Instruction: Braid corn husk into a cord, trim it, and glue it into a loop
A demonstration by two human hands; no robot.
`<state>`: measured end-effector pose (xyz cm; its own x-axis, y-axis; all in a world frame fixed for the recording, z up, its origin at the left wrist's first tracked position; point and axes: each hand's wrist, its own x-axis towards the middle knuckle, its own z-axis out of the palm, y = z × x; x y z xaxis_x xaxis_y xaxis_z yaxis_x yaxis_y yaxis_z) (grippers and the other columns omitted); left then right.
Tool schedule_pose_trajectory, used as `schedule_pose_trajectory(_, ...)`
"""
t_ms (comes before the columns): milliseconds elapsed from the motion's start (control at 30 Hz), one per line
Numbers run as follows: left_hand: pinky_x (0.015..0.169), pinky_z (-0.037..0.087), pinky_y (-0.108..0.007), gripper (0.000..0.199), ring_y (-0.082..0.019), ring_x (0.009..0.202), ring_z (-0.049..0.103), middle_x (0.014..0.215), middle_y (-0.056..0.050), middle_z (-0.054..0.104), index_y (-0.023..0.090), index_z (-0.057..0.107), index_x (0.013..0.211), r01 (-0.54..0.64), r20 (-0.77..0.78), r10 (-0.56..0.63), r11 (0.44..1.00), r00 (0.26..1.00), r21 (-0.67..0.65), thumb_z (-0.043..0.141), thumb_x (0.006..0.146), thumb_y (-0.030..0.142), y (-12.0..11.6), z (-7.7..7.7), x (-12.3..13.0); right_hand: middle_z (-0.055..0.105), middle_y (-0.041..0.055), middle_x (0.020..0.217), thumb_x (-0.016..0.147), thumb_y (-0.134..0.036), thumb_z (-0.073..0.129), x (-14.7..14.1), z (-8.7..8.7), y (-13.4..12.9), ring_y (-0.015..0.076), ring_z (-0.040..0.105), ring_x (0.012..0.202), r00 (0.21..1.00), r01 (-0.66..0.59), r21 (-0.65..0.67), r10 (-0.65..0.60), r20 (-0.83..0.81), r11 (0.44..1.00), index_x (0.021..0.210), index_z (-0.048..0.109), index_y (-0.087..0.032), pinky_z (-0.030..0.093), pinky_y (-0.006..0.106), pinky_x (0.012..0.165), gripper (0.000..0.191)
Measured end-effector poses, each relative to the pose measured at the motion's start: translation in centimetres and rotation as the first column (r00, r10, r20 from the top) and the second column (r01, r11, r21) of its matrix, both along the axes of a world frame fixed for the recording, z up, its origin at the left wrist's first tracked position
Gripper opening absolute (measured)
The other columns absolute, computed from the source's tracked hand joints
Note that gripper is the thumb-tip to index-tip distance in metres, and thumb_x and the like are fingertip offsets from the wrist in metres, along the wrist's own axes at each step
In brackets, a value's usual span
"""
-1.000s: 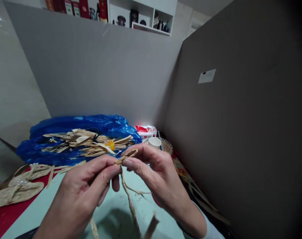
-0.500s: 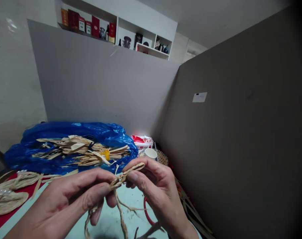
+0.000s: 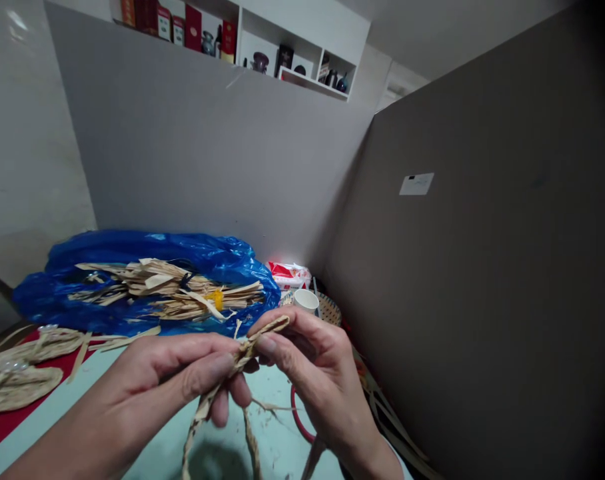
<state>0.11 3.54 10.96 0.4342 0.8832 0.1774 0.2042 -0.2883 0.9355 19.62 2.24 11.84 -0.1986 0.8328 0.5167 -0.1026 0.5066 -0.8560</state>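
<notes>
Straw-coloured, twisted plant-fibre cord (image 3: 246,353), and it's up between both hands now, just above the pale green work surface (image 3: 282,437). My left hand (image 3: 157,380) has its thumb and forefinger clamped on the lower part; my right hand (image 3: 327,373) has thumb and forefinger closed near the narrow folded end, which pokes out up and to the right.

What's changed? A second ago that end showed as a short, open loop; now it's drawn out slim, and more of the twisted length shows below, running past my left fingers and down. So the fold looks tighter to me, and I'd judge both pinches need to hold, or the twist could slacken.

A second tan twisted strand (image 3: 251,437) dangles between my hands, loose at this point. The red ring-shaped handle (image 3: 297,425) sits partly hidden behind my right hand. Beyond, dried tan strips (image 3: 152,280) lie on crumpled blue plastic (image 3: 217,257).
</notes>
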Motion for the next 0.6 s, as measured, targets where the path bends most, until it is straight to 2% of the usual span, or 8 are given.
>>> schedule_pose_trajectory(100,0.063,0.048,-0.02,0.035,-0.016,0.068,0.059,0.069,0.001,0.067,0.029,0.077,0.066,0.042,0.013,-0.042,0.999,0.999,-0.017,0.064,0.086,0.054,0.9,-0.2,-0.2,0.068,0.0017,0.081,0.095,-0.026,0.067,0.1,-0.2,0.1,0.0155,0.06,0.076,0.996,0.015,0.039,-0.019,0.092,0.999,0.084,0.073,-0.02,0.049,0.028,0.073,0.014)
schedule_pose_trajectory(200,0.059,0.045,-0.02,0.035,-0.014,0.063,0.051,0.067,0.002,0.058,0.025,0.074,0.062,0.122,0.033,-0.12,0.988,0.992,-0.099,0.069,0.083,0.052,1.3,-0.2,-0.2,0.067,0.0021,0.084,0.095,-0.027,0.067,0.0,-0.5,0.1,0.0158,0.059,0.077,0.994,-0.008,0.032,0.005,0.105,0.999,0.085,0.074,-0.02,0.049,0.029,0.074,0.014)
schedule_pose_trajectory(300,0.04,0.027,-0.016,0.032,-0.007,0.046,0.04,0.06,0.004,0.054,0.023,0.078,0.067,0.192,0.117,-0.167,0.949,0.979,-0.251,0.073,0.081,0.051,1.1,-0.1,-0.1,0.069,0.0022,0.087,0.095,-0.028,0.068,-0.2,-0.8,0.2,0.0165,0.062,0.082,0.997,-0.041,0.016,0.04,0.067,0.999,0.085,0.074,-0.021,0.05,0.029,0.079,0.013)
schedule_pose_trajectory(367,0.036,0.015,-0.014,0.03,-0.002,0.038,0.034,0.051,0.006,0.05,0.022,0.078,0.069,0.214,0.184,-0.157,0.91,0.97,-0.354,0.076,0.081,0.049,0.8,-0.2,0.1,0.07,0.0024,0.088,0.094,-0.029,0.069,-0.3,-0.9,0.4,0.0173,0.064,0.087,0.998,-0.041,-0.002,0.041,0.055,0.999,0.086,0.075,-0.021,0.05,0.029,0.082,0.013)
schedule_pose_trajectory(400,0.035,0.014,-0.013,0.029,-0.002,0.036,0.034,0.047,0.007,0.048,0.022,0.078,0.071,0.208,0.209,-0.133,0.894,0.969,-0.396,0.078,0.081,0.049,0.6,-0.3,0.2,0.071,0.0025,0.09,0.094,-0.031,0.069,-0.4,-1.0,0.5,0.0176,0.064,0.088,0.998,-0.038,-0.026,0.039,0.051,0.999,0.088,0.075,-0.022,0.05,0.029,0.083,0.013)
schedule_pose_trajectory(500,0.036,0.023,-0.008,0.029,-0.002,0.037,0.033,0.042,0.008,0.047,0.022,0.077,0.073,0.144,0.254,-0.022,0.869,0.967,-0.474,0.081,0.079,0.05,0.2,-0.4,0.4,0.072,0.0021,0.091,0.091,-0.031,0.072,-0.2,-0.7,0.8,0.0158,0.064,0.085,1.0,0.023,-0.098,-0.023,0.006,0.995,0.096,0.075,-0.021,0.052,0.027,0.081,0.011)
schedule_pose_trajectory(600,0.038,0.031,-0.007,0.028,-0.002,0.038,0.031,0.042,0.007,0.047,0.02,0.073,0.067,0.166,0.353,0.039,0.829,0.935,-0.534,0.082,0.079,0.044,0.2,-0.5,0.4,0.071,0.0012,0.087,0.092,-0.029,0.072,0.6,0.0,0.7,0.0123,0.062,0.077,0.988,0.125,-0.086,-0.132,-0.074,0.988,0.099,0.075,-0.022,0.051,0.022,0.071,0.01)
